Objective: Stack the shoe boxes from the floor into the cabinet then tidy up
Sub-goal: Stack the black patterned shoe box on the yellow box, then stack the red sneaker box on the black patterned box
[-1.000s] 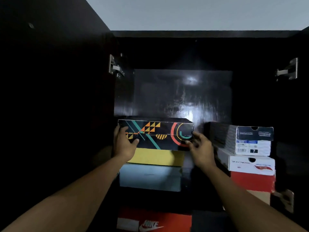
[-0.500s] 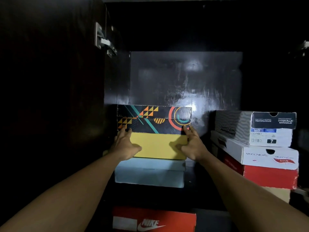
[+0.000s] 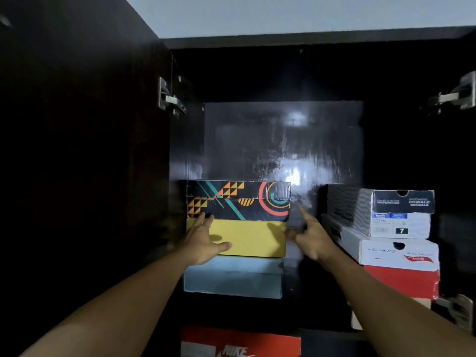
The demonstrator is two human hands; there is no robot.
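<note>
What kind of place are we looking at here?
Probably a home closet or shoe cupboard, seen through its open doors: a dark cabinet with metal hinges, stacked shoe boxes inside it, and a pale ceiling above.

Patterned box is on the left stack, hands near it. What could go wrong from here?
1. The left hand touches the yellow box under the patterned box; an uneven push may skew the stack on the light blue box.
2. The right hand sits in the gap beside the angled Skechers boxes; a bump may shift them.
</note>
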